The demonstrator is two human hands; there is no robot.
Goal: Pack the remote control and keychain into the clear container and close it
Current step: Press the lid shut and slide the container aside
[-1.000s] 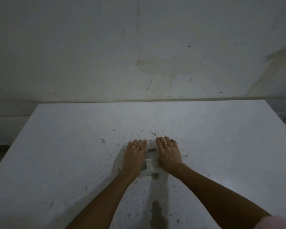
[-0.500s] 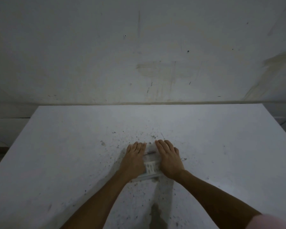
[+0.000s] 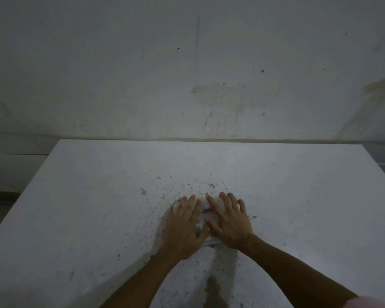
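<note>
The clear container (image 3: 212, 242) lies on the white table (image 3: 98, 196), near its middle, and is mostly covered by both hands. My left hand (image 3: 183, 225) rests flat on its left half with the fingers spread. On the right half lies my right hand (image 3: 229, 221), also flat, its fingers fanned apart. In the gap between the hands a reddish strip (image 3: 207, 210) and a pale ribbed shape (image 3: 199, 227) show through the plastic. I cannot tell which of them is the remote control or the keychain.
The table top is speckled with dark crumbs around the container, and a dark stain (image 3: 212, 287) lies near the front edge. A stained grey wall (image 3: 209, 85) rises right behind the table's far edge. The left table edge drops to a lower ledge (image 3: 13, 170).
Both hands stayed on the container. Their fingers, held together before, have spread apart, and the right hand has turned slightly outward.
</note>
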